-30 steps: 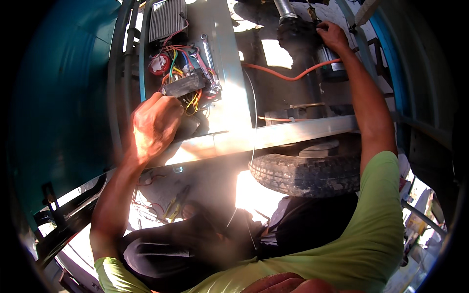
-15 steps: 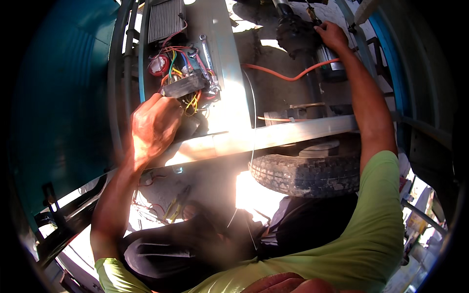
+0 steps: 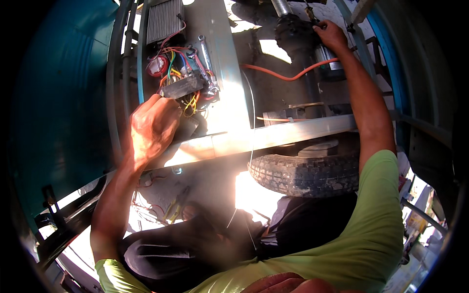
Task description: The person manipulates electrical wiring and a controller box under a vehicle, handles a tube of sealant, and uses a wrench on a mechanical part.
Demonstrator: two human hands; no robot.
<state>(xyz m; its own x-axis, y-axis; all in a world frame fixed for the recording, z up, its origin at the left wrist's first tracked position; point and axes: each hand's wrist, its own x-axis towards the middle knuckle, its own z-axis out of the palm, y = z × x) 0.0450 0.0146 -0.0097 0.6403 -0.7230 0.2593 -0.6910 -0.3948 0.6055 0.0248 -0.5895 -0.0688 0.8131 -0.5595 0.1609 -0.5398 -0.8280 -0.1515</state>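
While left hand [image 3: 155, 123] curls beside black block [image 3: 183, 87], right hand [image 3: 331, 36] is near cylinder [image 3: 333, 74]; cannot tell either grip.

- A teal panel [image 3: 63, 107] stands like a wall along the left side.
- Grey metal bars [image 3: 113, 97] run beside it.
- A pale metal beam [image 3: 220, 143] crosses the middle, glaring where sunlight strikes it.
- On the right, a bright blue post [image 3: 388, 53] edges a dark panel [image 3: 425, 73].
- Below the beam, the grey floor [image 3: 210, 178] lies partly in shadow, with a blown-out sunlit patch [image 3: 251, 190].
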